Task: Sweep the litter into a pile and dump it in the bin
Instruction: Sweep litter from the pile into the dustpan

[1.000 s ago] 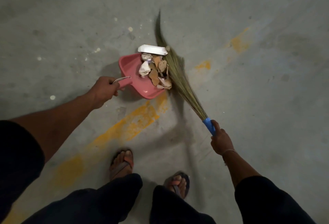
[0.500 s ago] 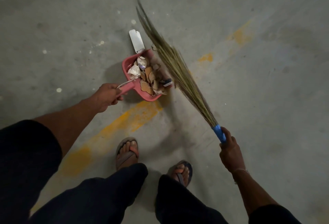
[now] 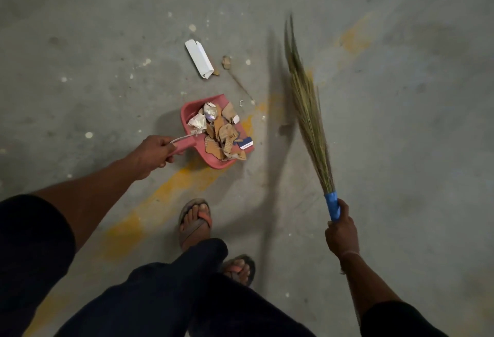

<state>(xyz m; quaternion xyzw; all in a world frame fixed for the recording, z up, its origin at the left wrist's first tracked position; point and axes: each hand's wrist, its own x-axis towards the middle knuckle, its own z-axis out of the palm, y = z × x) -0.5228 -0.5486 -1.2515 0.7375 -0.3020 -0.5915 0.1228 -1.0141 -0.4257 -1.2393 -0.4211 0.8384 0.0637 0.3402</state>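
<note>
Litter (image 3: 219, 133) mostly sits heaped in the pink dustpan (image 3: 213, 161), whose handle the left hand (image 3: 153, 153) grips. The right hand (image 3: 340, 235), wrapped round the broom (image 3: 310, 112), has swung it off to the right (clear of the pan), leaving a white carton (image 3: 199, 58) and a cardboard scrap (image 3: 226, 62) behind on the floor (image 3: 93, 42), so another sweep looks needed.

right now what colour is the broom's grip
Blue: the broom grip held by the right hand, seen in the head view.

looks like a garage or parking area, some bare utility space; rough grey concrete floor (image 3: 401, 122) speckled with white spots, worn yellow painted line (image 3: 165, 197) across it; dim lighting, person in sandals (image 3: 195, 223)
</note>
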